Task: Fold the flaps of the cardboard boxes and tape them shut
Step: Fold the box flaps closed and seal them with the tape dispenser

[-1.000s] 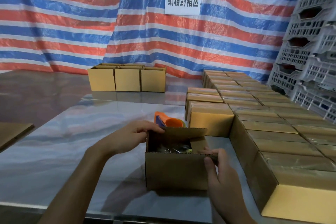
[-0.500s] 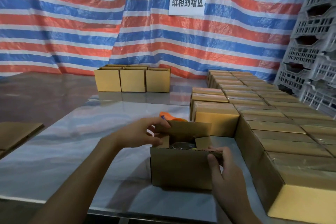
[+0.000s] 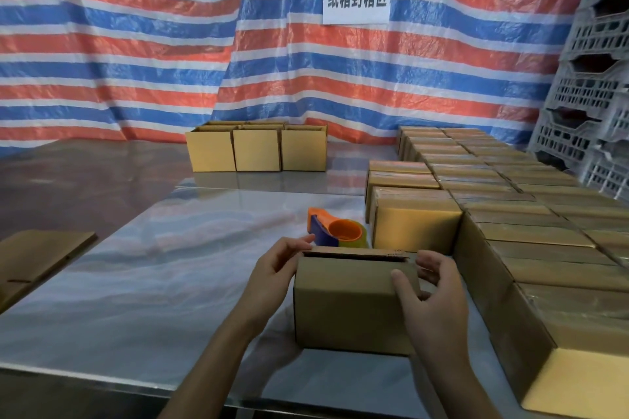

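The shiny metal table (image 3: 170, 265) carries a wide block of taped boxes (image 3: 510, 214) along its right side. Just left of them, at the near edge, stands the small cardboard box (image 3: 347, 303), its top flaps folded down and not yet taped. It looks light and fairly stiff, though thin corrugated flaps tend to spring up; pressing along the top seam should hold them. The orange-and-blue tape dispenser (image 3: 335, 231) sits just behind it. The left hand (image 3: 275, 272) clasps the box's upper left corner, and the right hand (image 3: 429, 296) clasps the upper right, thumb on the front face.
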